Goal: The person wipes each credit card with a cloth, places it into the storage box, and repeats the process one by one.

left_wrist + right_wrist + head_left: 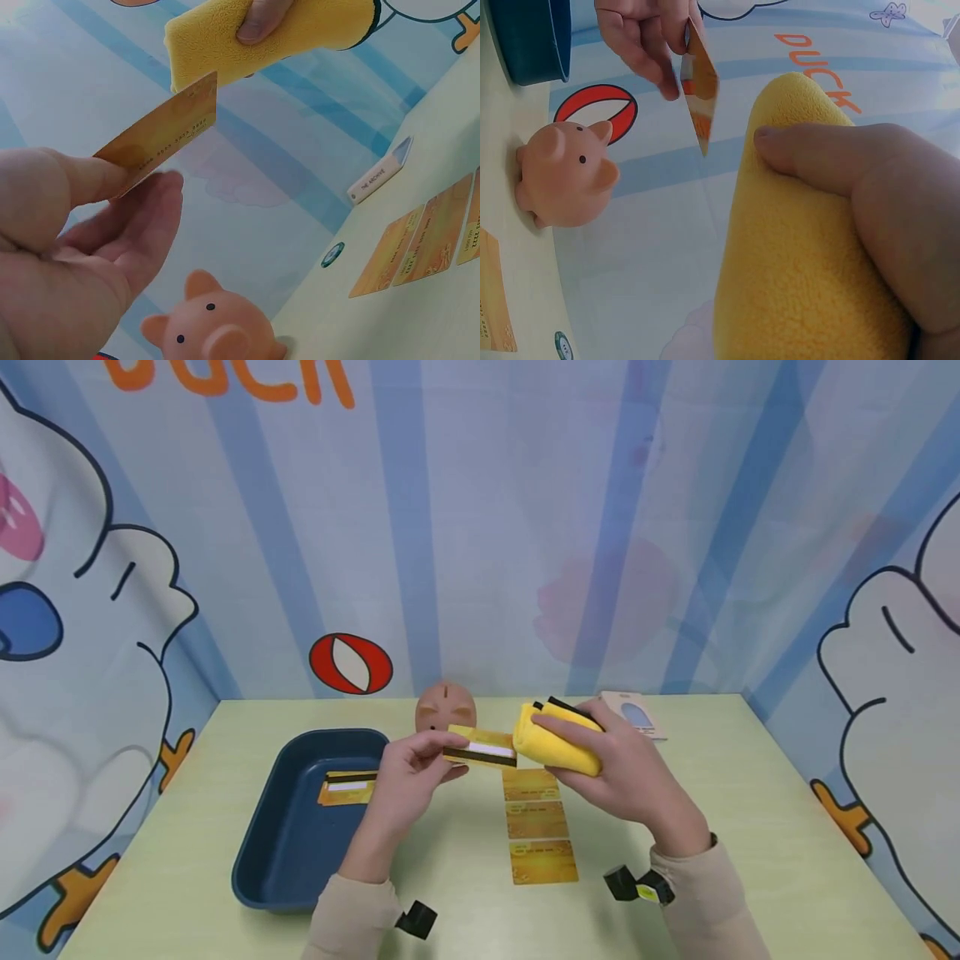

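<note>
My left hand [411, 781] pinches one end of a gold bank card [480, 748], its dark stripe facing the head camera. In the left wrist view the card's [169, 142] other side shows embossed numbers. A folded yellow cloth [558, 742] with dark edging is gripped in my right hand [626, 768], thumb pressed on its surface in the right wrist view. Card and cloth are held up over the table, the card's free end right at the cloth's left side in the head view. Below them, three gold cards [537, 820] lie in a column on the table.
A dark blue tray [251, 860] stands on the left with gold cards [348, 788] inside, partly hidden by my left hand. Behind are a pink piggy bank [446, 703] and a small white box [651, 727]. A round green chip [332, 255] lies near the back edge.
</note>
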`<state>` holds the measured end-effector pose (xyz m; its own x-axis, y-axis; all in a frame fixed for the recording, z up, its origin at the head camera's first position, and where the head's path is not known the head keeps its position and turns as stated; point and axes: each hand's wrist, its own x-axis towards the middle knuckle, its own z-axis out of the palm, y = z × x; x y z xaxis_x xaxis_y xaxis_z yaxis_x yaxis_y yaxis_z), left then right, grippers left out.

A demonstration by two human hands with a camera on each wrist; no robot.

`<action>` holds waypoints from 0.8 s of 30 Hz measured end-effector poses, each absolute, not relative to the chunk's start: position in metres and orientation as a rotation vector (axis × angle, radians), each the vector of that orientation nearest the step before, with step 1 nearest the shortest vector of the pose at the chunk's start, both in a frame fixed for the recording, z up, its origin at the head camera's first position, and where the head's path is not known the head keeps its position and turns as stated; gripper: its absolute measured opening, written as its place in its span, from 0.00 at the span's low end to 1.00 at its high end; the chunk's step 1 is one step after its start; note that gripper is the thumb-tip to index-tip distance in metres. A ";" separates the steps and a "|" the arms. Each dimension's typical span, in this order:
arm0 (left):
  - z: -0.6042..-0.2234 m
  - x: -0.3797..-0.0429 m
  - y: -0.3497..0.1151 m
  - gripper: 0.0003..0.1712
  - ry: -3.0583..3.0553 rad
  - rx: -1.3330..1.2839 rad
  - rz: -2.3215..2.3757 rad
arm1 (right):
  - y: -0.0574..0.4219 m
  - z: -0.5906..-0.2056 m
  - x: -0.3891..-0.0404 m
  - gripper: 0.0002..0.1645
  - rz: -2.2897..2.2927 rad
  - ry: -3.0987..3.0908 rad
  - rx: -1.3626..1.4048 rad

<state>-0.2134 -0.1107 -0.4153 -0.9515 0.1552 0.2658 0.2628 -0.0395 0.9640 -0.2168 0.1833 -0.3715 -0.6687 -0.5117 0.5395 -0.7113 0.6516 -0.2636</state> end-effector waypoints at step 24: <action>-0.414 -0.211 -0.100 0.41 -2.233 -0.443 -2.166 | 0.153 -0.376 -0.207 0.39 0.644 -2.365 1.075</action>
